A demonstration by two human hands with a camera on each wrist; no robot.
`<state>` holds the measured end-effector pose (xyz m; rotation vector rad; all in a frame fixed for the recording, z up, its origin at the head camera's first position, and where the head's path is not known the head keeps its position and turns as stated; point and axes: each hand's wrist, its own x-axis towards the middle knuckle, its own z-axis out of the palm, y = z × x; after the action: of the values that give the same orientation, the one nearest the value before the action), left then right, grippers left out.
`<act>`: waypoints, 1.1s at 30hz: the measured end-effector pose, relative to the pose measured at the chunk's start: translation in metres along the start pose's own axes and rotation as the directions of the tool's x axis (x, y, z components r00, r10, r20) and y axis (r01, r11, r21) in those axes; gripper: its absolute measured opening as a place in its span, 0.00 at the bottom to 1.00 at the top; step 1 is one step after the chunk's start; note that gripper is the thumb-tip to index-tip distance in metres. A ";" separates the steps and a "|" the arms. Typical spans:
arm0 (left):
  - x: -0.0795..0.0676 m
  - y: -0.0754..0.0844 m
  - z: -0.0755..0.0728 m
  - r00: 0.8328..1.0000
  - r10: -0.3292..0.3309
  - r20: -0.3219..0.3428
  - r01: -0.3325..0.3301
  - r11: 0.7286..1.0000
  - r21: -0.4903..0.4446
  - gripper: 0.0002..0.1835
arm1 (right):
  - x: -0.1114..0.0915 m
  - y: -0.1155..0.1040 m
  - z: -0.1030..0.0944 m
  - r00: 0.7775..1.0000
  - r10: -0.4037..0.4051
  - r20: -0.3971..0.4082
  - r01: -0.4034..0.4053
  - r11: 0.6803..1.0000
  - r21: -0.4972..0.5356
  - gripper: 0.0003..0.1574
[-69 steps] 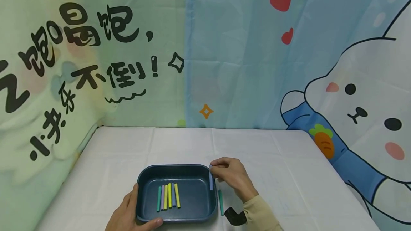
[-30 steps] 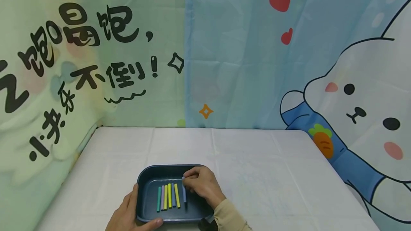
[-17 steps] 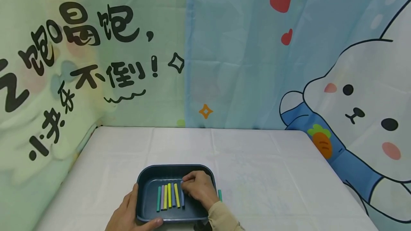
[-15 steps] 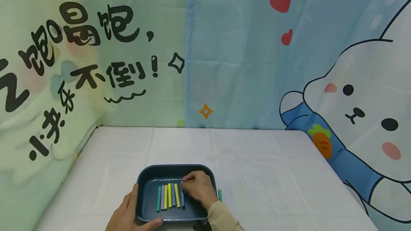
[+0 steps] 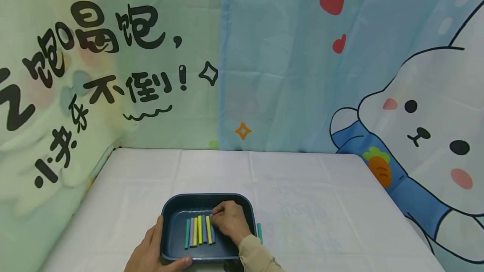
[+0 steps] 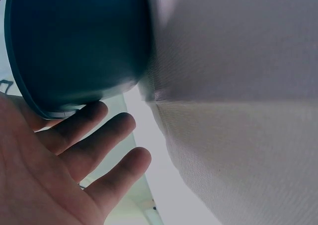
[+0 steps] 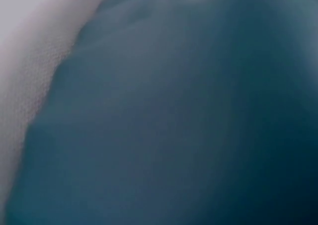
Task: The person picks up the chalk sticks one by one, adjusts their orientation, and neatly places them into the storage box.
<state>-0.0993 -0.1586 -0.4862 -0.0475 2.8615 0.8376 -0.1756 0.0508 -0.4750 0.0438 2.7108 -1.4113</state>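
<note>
A dark blue rectangular tray point(image 5: 174, 230) stands near the table's front edge. My left hand point(image 5: 149, 249) holds its near left corner, thumb along the front rim and fingers against the outer left wall. In the left wrist view those fingers point(image 6: 104, 145) reach up to the tray's wall point(image 6: 79, 41). Inside the tray my right hand point(image 5: 231, 221) pinches the upper end of a blue chalk stick point(image 5: 213, 236), close beside a yellow chalk stick point(image 5: 209, 232). Several more chalks in green point(image 5: 187, 234), purple, yellow and blue lie side by side to the left.
A green chalk stick point(image 5: 259, 232) lies on the white tablecloth point(image 5: 321, 213) just outside the tray's right wall. Printed curtains point(image 5: 276, 66) hang behind the table. A blurred dark blue surface point(image 7: 164, 111) fills most of the right wrist view.
The right hand has carried the blue chalk from over the tray's right rim leftward and down to the row, then slid it closer to the yellow one. The left hand stays put.
</note>
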 end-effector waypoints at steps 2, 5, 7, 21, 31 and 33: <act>0.000 0.000 0.000 1.000 0.001 0.000 -0.001 1.000 0.002 0.76 | 0.000 0.000 0.001 1.000 -0.003 -0.006 0.003 1.000 -0.007 0.07; 0.000 0.000 0.000 1.000 0.000 0.001 0.000 1.000 0.003 0.76 | 0.000 0.000 0.001 1.000 0.000 -0.005 0.000 1.000 -0.006 0.07; 0.000 0.000 0.000 1.000 0.001 0.002 -0.001 1.000 0.004 0.76 | 0.000 0.000 0.001 1.000 0.006 0.000 -0.006 1.000 0.001 0.07; 0.000 -0.002 0.000 1.000 0.010 0.004 -0.010 1.000 -0.006 0.76 | -0.004 -0.004 -0.010 0.998 0.035 0.046 -0.037 0.999 0.040 0.09; -0.001 0.002 -0.001 1.000 -0.022 0.022 0.022 1.000 0.002 0.77 | -0.012 -0.007 -0.025 0.998 -0.036 0.053 0.033 0.998 0.048 0.14; -0.001 0.002 -0.001 0.999 -0.024 0.023 0.024 1.000 0.004 0.78 | -0.014 -0.008 -0.030 0.998 -0.038 0.054 0.035 0.998 0.056 0.15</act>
<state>-0.0985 -0.1574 -0.4844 -0.0713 2.8353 0.8221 -0.1642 0.0712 -0.4504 -0.0406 2.6418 -1.4736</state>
